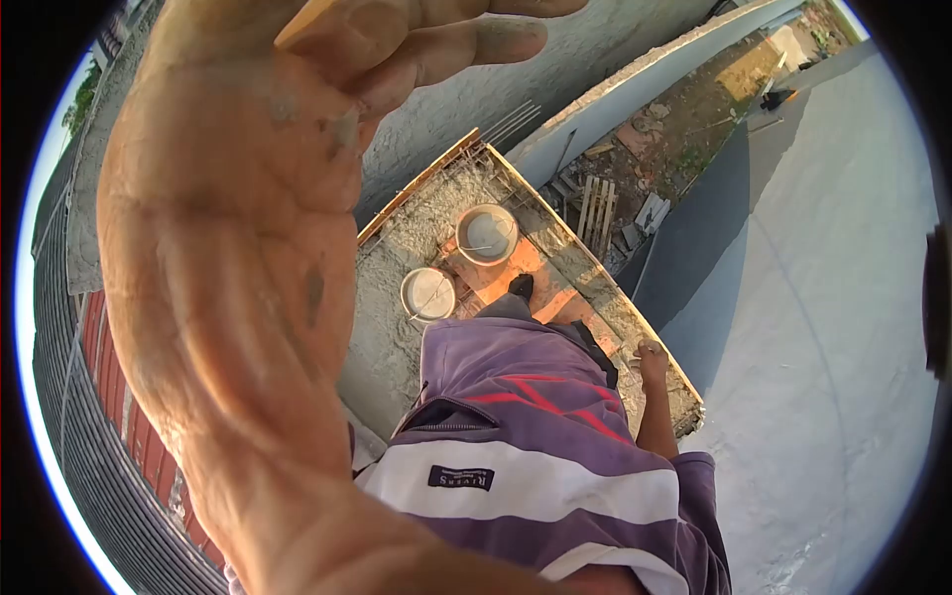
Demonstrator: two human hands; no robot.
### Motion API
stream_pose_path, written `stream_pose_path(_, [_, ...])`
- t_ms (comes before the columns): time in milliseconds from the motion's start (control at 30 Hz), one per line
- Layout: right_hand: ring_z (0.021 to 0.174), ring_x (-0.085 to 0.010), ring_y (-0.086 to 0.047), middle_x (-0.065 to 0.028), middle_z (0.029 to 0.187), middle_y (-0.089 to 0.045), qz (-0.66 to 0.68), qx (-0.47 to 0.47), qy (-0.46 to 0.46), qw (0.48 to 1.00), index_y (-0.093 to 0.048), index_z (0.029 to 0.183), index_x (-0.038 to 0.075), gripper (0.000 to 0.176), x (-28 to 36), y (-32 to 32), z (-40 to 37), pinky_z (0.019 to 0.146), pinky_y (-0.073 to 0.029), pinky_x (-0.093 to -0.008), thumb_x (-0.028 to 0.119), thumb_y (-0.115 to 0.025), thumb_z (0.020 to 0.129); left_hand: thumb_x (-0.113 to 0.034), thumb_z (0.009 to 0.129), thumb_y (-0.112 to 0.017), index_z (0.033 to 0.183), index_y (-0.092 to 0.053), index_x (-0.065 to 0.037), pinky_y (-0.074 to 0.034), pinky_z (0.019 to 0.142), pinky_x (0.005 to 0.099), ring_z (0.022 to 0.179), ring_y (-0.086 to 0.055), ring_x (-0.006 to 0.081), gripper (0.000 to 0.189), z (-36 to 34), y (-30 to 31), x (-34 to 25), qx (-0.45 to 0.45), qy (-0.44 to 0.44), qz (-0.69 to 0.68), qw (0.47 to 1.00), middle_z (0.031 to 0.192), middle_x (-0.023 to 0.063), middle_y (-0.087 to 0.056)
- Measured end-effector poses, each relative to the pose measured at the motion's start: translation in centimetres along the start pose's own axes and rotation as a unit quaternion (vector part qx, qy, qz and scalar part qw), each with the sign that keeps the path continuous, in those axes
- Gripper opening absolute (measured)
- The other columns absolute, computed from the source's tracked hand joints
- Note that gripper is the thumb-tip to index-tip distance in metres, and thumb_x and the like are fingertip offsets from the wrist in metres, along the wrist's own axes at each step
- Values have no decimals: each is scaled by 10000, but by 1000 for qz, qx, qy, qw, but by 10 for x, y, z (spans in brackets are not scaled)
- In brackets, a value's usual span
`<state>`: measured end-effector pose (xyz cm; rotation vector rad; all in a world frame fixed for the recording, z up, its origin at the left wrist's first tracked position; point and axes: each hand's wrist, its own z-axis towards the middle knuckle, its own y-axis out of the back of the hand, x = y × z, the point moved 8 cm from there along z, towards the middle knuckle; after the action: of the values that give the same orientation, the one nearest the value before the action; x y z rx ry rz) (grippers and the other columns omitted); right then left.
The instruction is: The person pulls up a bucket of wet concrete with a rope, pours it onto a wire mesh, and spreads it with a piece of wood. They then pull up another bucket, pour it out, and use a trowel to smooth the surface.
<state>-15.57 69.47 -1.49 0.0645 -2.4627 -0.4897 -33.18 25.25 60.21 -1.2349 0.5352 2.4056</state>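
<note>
My left hand (243, 188) is raised very close to the camera, palm side showing, with grey smudges on the skin. Its fingers stretch to the right and are partly cut off by the top edge; no object shows in them. Lower right, my right hand (652, 363) hangs beside my purple and white shirt (535, 486), near the wooden edge board (605, 273). Its fingers look curled, and nothing is visible in them. Beyond my legs stand two round tubs (487, 235) (428, 295) with greyish contents and a thin handle or stick in each.
My dark shoe (521, 287) rests on an orange board (496, 281) among rough grey concrete (392, 342). Thin rods (511, 124) stick out at the far corner. Past the edge lie a pallet (596, 213) and rubble below. A pale wall (833, 327) rises at right.
</note>
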Motion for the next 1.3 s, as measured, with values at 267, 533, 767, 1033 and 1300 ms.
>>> stream_pose_path(267, [613, -203, -661, -94, 856, -654, -36, 39, 13, 998, -635, 1138, 41, 260, 9, 2, 29, 514, -506, -304, 251, -655, 986, -522, 878, -709, 1313, -621, -48, -391, 1132, 561, 1295, -576, 432, 649, 3, -56, 9, 82, -20, -89, 992, 1371, 284, -593])
stream_pose_path(533, [682, -256, -693, -170, 953, -691, 37, -49, -45, 997, -597, 1257, 3, 390, -86, 88, 16, 573, -554, -374, 270, -671, 982, -475, 887, -706, 1277, -642, -56, -381, 1142, 557, 1308, -568, 423, 577, 31, -104, 37, 132, 0, -141, 981, 1373, 277, -595])
stream_pose_path(767, [663, -249, -675, -163, 968, -677, 155, -133, -140, 969, -613, 1207, 14, 304, -208, 96, -76, 571, -548, -371, 212, -630, 977, -435, 894, -704, 1246, -660, -63, -371, 1151, 553, 1319, -561, 415, 514, 59, -161, 80, 201, 30, -191, 960, 1375, 271, -597])
stream_pose_path(1033, [639, -279, -676, -149, 905, -691, 286, -208, -254, 900, -633, 1058, 11, 195, -363, -4, -205, 539, -563, -414, 56, -529, 899, -388, 903, -701, 1210, -681, -71, -361, 1161, 549, 1331, -554, 406, 442, 93, -231, 165, 167, 143, -162, 962, 1377, 264, -599])
stream_pose_path(1300, [958, -303, -728, -255, 1154, -698, 104, -251, -324, 906, -456, 1495, -4, 730, -405, -35, -242, 782, -581, -440, 304, -699, 880, -130, 929, -577, 1367, -579, -14, -347, 1169, 429, 1422, -454, 307, 452, -14, -257, 389, 161, 434, 54, 885, 1500, 207, -510])
